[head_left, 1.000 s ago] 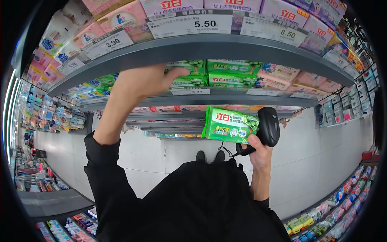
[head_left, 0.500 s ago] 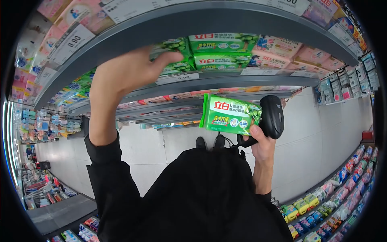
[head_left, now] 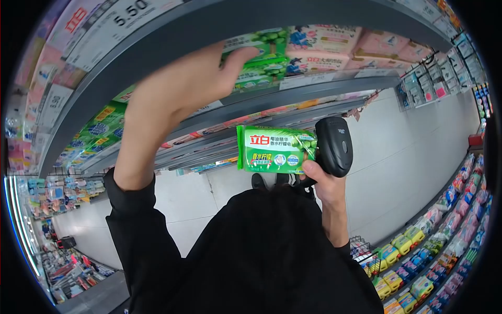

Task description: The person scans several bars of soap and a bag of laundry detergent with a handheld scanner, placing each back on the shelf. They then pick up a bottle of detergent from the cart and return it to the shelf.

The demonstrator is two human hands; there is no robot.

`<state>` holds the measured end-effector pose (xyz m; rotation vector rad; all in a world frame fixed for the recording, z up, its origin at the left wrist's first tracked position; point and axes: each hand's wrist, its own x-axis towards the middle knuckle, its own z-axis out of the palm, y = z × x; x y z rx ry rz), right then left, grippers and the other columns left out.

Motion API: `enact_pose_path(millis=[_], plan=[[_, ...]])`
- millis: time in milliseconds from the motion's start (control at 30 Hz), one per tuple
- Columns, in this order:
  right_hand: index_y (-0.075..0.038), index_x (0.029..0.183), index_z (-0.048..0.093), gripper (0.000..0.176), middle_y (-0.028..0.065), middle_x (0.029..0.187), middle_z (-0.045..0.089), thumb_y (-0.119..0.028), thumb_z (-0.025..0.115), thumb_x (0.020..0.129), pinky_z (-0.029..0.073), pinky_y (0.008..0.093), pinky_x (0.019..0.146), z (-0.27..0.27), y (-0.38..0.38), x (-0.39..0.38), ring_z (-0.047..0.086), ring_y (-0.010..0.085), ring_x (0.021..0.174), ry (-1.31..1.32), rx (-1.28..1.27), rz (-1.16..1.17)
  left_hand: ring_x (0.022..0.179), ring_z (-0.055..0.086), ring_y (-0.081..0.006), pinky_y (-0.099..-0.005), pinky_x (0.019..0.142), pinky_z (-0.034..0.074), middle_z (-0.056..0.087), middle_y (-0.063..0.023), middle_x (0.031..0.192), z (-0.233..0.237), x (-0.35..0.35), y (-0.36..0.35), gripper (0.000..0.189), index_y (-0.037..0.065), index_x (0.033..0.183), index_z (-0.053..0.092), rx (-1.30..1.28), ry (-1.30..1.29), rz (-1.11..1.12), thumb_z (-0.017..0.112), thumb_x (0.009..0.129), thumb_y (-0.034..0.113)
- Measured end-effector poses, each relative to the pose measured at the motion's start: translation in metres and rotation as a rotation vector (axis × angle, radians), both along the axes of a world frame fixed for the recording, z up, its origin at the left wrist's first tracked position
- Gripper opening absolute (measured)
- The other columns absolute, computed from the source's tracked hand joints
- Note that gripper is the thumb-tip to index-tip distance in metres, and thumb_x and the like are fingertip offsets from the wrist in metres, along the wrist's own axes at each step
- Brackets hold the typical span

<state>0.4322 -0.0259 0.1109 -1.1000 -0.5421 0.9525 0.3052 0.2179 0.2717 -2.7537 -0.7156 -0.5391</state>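
Note:
My right hand (head_left: 328, 184) is closed on a green soap pack (head_left: 277, 150) and a black handheld scanner (head_left: 334, 146), both in front of my body above the floor. The pack lies flat with its printed face up, its right end against the scanner. My left hand (head_left: 183, 78) reaches into the shelf, its thumb over the green soap packs (head_left: 261, 73) stacked there. The shelf edge and the hand itself hide its other fingers, so whether it holds a pack cannot be made out.
Pink soap packs (head_left: 324, 44) stand right of the green ones. The grey shelf edge (head_left: 209, 26) curves overhead, with a price label (head_left: 125, 15). Lower shelves run beneath. Bottles (head_left: 389, 254) line a shelf at the lower right, near a wire basket (head_left: 366, 256).
The view has shifted along the shelf. My left hand has gone a little further right over the green packs. The held pack and scanner appear slightly further left in view.

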Motion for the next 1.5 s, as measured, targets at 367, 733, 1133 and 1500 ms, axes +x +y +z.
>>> enact_pose_path(millis=[367, 733, 1133, 1500], plan=[[0.002, 0.103, 0.062, 0.029, 0.0082, 0.08, 0.066, -0.004, 0.079, 0.081, 0.05, 0.0266, 0.054, -0.005, -0.006, -0.006, 0.061, 0.0128, 0.062, 0.083, -0.003, -0.04, 0.065, 0.062, -0.0298, -0.0381, 0.064, 0.048, 0.065, -0.015, 0.073, 0.012, 0.008, 0.0, 0.05, -0.002, 0.097, 0.067, 0.115, -0.01, -0.075, 0.067, 0.09, 0.048], [0.002, 0.12, 0.058, 0.045, 0.0098, 0.097, 0.066, -0.008, 0.079, 0.081, 0.056, 0.0275, 0.06, -0.011, -0.012, 0.004, 0.064, 0.0156, 0.075, 0.046, -0.035, 0.0, 0.073, 0.066, -0.0321, -0.0394, 0.069, 0.05, 0.069, -0.0142, 0.084, 0.013, 0.013, 0.002, 0.028, 0.006, 0.105, 0.069, 0.125, 0.056, 0.073, 0.066, 0.091, 0.03], [0.001, 0.106, 0.063, 0.035, 0.0065, 0.088, 0.067, -0.01, 0.083, 0.079, 0.051, 0.0268, 0.065, -0.01, -0.01, 0.0, 0.063, 0.0123, 0.074, -0.019, -0.064, -0.039, 0.07, 0.065, -0.0299, -0.0379, 0.065, 0.05, 0.07, -0.011, 0.086, 0.002, 0.002, 0.025, 0.02, 0.012, 0.102, 0.072, 0.411, 0.2, 0.164, 0.058, 0.095, 0.023], [0.001, 0.104, 0.063, 0.034, 0.0071, 0.086, 0.067, -0.008, 0.083, 0.078, 0.052, 0.0272, 0.063, 0.004, -0.005, 0.003, 0.063, 0.0133, 0.07, -0.041, -0.062, -0.071, 0.069, 0.063, -0.0177, -0.0313, 0.06, 0.049, 0.064, -0.0027, 0.08, 0.0, -0.004, 0.02, 0.019, 0.01, 0.086, 0.07, 0.333, 0.028, -0.044, 0.063, 0.092, 0.026]])
